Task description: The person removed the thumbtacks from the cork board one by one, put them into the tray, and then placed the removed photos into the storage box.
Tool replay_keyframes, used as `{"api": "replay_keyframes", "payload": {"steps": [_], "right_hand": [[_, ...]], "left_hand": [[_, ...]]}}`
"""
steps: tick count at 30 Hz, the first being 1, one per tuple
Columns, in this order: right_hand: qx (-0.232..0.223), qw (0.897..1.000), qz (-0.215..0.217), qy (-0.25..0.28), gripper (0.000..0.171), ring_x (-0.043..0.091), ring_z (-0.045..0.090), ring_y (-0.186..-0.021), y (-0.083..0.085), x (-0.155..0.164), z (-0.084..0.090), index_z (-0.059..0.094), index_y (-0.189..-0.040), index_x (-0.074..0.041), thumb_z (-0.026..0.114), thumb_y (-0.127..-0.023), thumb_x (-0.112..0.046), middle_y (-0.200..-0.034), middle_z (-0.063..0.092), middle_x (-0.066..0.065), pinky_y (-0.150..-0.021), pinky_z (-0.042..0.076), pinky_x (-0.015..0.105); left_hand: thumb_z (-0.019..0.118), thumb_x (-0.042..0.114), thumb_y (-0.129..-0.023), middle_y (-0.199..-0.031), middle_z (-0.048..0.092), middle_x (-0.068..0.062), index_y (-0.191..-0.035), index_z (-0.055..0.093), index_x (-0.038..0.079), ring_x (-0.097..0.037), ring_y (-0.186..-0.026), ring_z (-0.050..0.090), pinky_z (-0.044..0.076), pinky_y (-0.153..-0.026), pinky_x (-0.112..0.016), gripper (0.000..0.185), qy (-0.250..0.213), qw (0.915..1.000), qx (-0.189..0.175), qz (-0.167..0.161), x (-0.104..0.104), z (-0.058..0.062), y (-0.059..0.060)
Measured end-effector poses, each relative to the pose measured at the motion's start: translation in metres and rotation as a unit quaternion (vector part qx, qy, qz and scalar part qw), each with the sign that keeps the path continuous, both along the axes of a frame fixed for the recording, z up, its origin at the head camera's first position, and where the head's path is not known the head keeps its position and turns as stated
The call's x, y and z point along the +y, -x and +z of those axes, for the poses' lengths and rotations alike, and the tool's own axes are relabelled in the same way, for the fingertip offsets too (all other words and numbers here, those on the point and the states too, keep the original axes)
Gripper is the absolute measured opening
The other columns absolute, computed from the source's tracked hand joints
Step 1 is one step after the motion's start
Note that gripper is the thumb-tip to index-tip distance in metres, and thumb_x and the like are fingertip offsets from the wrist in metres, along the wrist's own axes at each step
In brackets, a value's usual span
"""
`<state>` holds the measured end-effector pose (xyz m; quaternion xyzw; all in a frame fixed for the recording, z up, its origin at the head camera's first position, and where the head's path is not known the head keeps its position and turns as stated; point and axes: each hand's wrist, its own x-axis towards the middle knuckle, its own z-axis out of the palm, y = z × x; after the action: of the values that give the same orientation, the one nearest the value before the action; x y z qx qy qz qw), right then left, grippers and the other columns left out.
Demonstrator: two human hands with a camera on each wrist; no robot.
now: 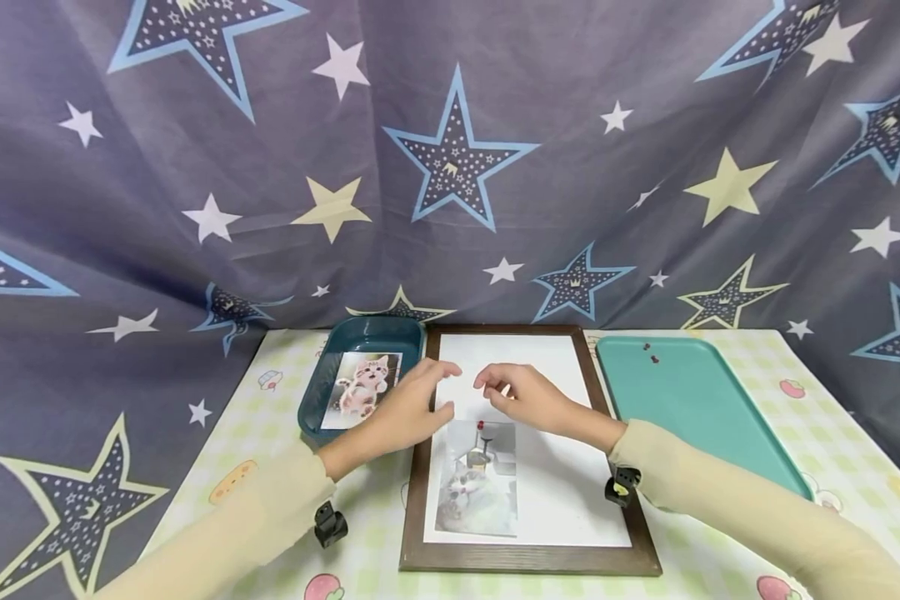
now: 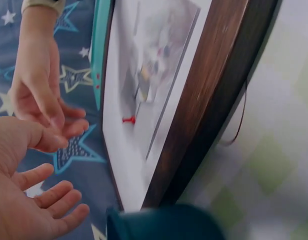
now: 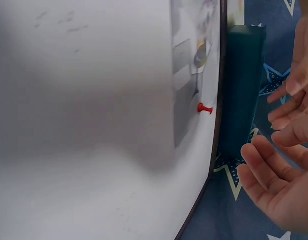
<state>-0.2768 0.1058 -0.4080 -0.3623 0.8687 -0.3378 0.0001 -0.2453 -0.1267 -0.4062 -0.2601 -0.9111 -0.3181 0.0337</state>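
Observation:
A framed white board (image 1: 562, 500) with a brown wooden rim lies on the table. On its lower left part is a photo (image 1: 480, 504) of a pale cat, with a red push pin (image 1: 481, 425) stuck in near its top edge. My left hand (image 1: 412, 404) hovers above the board's left side, fingers apart and relaxed. Facing it, my right hand (image 1: 528, 398) hangs over the middle of the board with loosely bent fingers. Neither hand shows anything held, and both are clear of the pin, which stands upright in the right wrist view (image 3: 205, 108).
To the left, a dark teal tray (image 1: 311, 392) holds another kitten photo (image 1: 363, 387). On the right lies a flat green tray (image 1: 682, 408) with a few red push pins (image 1: 654, 359) near its far edge. A star-patterned curtain (image 1: 450, 275) hangs behind the table.

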Motion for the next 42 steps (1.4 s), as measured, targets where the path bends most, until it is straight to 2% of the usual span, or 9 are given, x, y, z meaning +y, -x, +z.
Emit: {"api": "replay_keyframes", "payload": {"steps": [7, 13, 17, 19, 22, 28, 32, 36, 42], "right_hand": [[0.074, 0.996, 0.012, -0.038, 0.018, 0.016, 0.068, -0.088, -0.006, 0.007, -0.009, 0.07, -0.11, -0.005, 0.062, -0.094, 0.0, -0.095, 0.073, 0.007, -0.076, 0.056, 0.027], [0.124, 0.989, 0.006, -0.079, 0.019, 0.02, 0.069, -0.085, -0.008, 0.01, -0.011, 0.071, -0.11, -0.01, 0.067, -0.093, -0.004, -0.092, 0.07, 0.001, -0.072, 0.055, 0.03], [0.133, 0.986, 0.016, -0.102, 0.018, 0.018, 0.067, -0.082, -0.007, 0.01, -0.014, 0.071, -0.111, -0.011, 0.069, -0.093, -0.007, -0.093, 0.069, 0.0, -0.067, 0.052, 0.025], [0.136, 0.984, 0.027, -0.111, 0.018, 0.016, 0.066, -0.08, -0.006, 0.01, -0.016, 0.071, -0.111, -0.011, 0.07, -0.094, -0.008, -0.095, 0.07, 0.0, -0.065, 0.051, 0.022], [0.156, 0.979, 0.045, -0.125, 0.018, 0.014, 0.065, -0.08, -0.004, 0.009, -0.02, 0.072, -0.11, -0.011, 0.071, -0.093, -0.009, -0.098, 0.07, 0.001, -0.065, 0.052, 0.022], [0.24, 0.956, 0.084, -0.147, 0.018, 0.013, 0.065, -0.085, -0.001, 0.008, -0.029, 0.072, -0.106, -0.01, 0.077, -0.089, -0.009, -0.098, 0.069, 0.002, -0.072, 0.057, 0.024], [0.268, 0.945, 0.1, -0.159, 0.017, 0.013, 0.064, -0.086, 0.001, 0.005, -0.035, 0.072, -0.103, -0.011, 0.079, -0.088, -0.012, -0.097, 0.068, 0.001, -0.075, 0.057, 0.024], [0.285, 0.935, 0.104, -0.183, 0.015, 0.012, 0.061, -0.084, 0.001, 0.002, -0.04, 0.071, -0.103, -0.011, 0.077, -0.09, -0.015, -0.095, 0.066, 0.0, -0.075, 0.056, 0.024], [0.344, 0.907, 0.086, -0.228, 0.014, 0.013, 0.054, -0.083, 0.0, -0.002, -0.046, 0.068, -0.106, -0.014, 0.073, -0.094, -0.022, -0.094, 0.06, -0.001, -0.072, 0.053, 0.027]], "left_hand": [[0.07, 0.013, -0.091, -0.129, 0.061, -0.014, -0.138, 0.056, 0.01, -0.03, -0.117, 0.062, 0.054, -0.094, -0.047, 0.049, 0.037, 0.9988, -0.022, -0.021, 0.012, -0.017, -0.009], [0.074, 0.023, -0.09, -0.105, 0.061, -0.006, -0.125, 0.063, 0.01, -0.017, -0.088, 0.056, 0.049, -0.068, -0.031, 0.04, 0.118, 0.9925, -0.013, -0.03, 0.021, -0.027, -0.012], [0.076, 0.029, -0.09, -0.099, 0.057, -0.002, -0.117, 0.065, 0.012, -0.013, -0.081, 0.048, 0.043, -0.061, -0.024, 0.034, 0.152, 0.9854, 0.003, -0.075, 0.022, -0.03, -0.016], [0.074, 0.031, -0.093, -0.106, 0.059, -0.001, -0.119, 0.065, 0.013, -0.012, -0.089, 0.052, 0.047, -0.067, -0.024, 0.033, 0.157, 0.9813, 0.022, -0.109, 0.02, -0.032, -0.018], [0.068, 0.033, -0.098, -0.12, 0.061, 0.0, -0.124, 0.064, 0.014, -0.013, -0.103, 0.057, 0.054, -0.085, -0.028, 0.033, 0.172, 0.9699, 0.062, -0.161, 0.018, -0.035, -0.019], [0.055, 0.04, -0.104, -0.138, 0.056, -0.002, -0.137, 0.057, 0.014, -0.017, -0.126, 0.055, 0.046, -0.113, -0.036, 0.042, 0.23, 0.9358, 0.123, -0.237, 0.013, -0.042, -0.021], [0.048, 0.045, -0.106, -0.145, 0.053, -0.004, -0.144, 0.051, 0.013, -0.019, -0.138, 0.048, 0.041, -0.118, -0.036, 0.05, 0.263, 0.9141, 0.145, -0.273, 0.011, -0.047, -0.023], [0.044, 0.047, -0.107, -0.144, 0.054, -0.003, -0.143, 0.051, 0.014, -0.017, -0.136, 0.049, 0.04, -0.118, -0.033, 0.05, 0.278, 0.8959, 0.176, -0.299, 0.01, -0.053, -0.023], [0.042, 0.049, -0.107, -0.142, 0.055, -0.003, -0.141, 0.053, 0.014, -0.016, -0.133, 0.051, 0.043, -0.116, -0.033, 0.05, 0.278, 0.8867, 0.196, -0.313, 0.009, -0.057, -0.023]]}}
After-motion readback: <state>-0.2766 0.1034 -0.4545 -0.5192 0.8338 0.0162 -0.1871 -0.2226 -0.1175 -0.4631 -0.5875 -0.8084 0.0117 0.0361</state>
